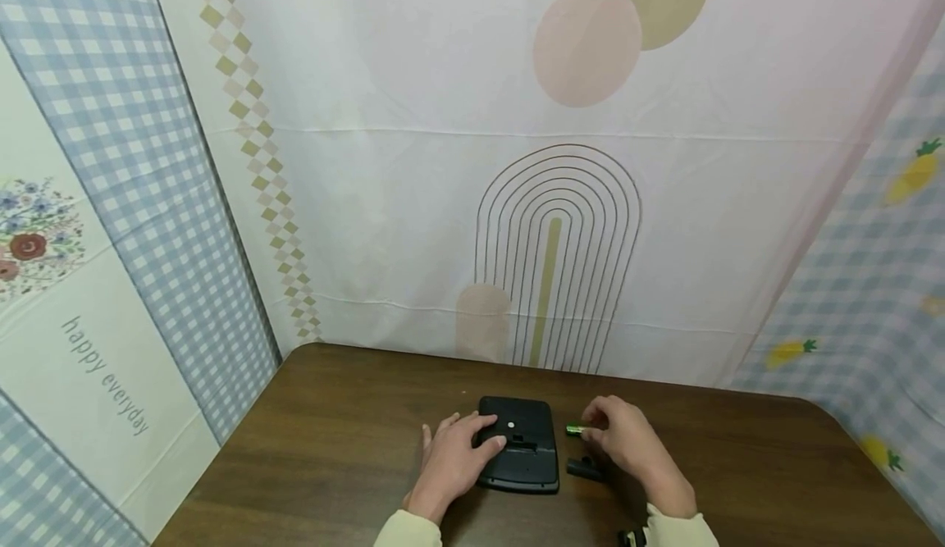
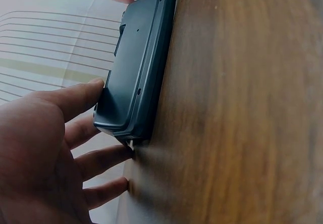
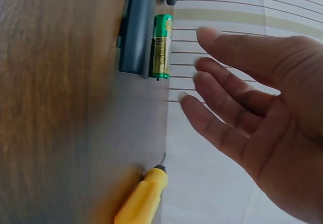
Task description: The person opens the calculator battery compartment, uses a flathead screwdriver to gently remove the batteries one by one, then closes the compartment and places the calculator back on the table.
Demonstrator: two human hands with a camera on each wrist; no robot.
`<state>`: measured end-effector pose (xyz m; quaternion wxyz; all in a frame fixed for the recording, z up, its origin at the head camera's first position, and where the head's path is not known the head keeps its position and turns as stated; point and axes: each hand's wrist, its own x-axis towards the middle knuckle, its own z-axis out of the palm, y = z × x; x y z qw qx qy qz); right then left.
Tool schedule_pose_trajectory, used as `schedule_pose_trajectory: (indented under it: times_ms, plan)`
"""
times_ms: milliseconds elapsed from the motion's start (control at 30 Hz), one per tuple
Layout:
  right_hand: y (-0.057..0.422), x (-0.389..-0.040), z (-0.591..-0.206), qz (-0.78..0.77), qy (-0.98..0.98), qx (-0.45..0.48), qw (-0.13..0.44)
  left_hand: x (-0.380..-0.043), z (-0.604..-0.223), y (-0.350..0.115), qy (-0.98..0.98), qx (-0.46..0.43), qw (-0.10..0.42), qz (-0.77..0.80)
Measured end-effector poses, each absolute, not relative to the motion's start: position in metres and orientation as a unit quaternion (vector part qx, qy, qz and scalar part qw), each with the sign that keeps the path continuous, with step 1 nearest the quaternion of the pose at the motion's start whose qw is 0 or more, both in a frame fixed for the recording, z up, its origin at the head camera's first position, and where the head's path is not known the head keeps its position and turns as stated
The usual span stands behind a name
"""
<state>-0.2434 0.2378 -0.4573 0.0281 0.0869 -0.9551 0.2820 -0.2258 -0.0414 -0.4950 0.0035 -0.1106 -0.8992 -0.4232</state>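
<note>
A black flat device [image 1: 520, 473] lies on the table with its underside up, showing a recessed battery compartment [image 1: 522, 442]. My left hand [image 1: 459, 453] rests at its left side, thumb on the back face and the other fingers spread along the edge. A green and gold battery [image 3: 161, 47] lies just right of the device. Beside it is a dark elongated cover piece [image 1: 585, 470]. Close over the battery hovers my right hand [image 1: 623, 436]; in the right wrist view its fingers are loosely bent, with a gap between them and the battery.
A yellow-handled screwdriver [image 3: 144, 196] lies on the brown wooden table [image 1: 354, 416], near my right wrist. Behind the table hangs a pale patterned cloth [image 1: 399, 227], with blue checked cloths [image 1: 81, 47] at the sides.
</note>
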Motion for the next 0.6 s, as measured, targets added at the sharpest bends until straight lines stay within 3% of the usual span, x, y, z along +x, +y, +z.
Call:
schedule_pose_trajectory:
  times_ms: [300, 600]
  plan:
    - [0.237, -0.238, -0.46, 0.296, -0.95, 0.085, -0.051, -0.226, -0.495, -0.041, -0.897, -0.108, 0.002, -0.429]
    - [0.239, -0.233, -0.468, 0.284, -0.953, 0.088, -0.049, -0.226, -0.496, -0.041, -0.897, -0.109, 0.006, -0.429]
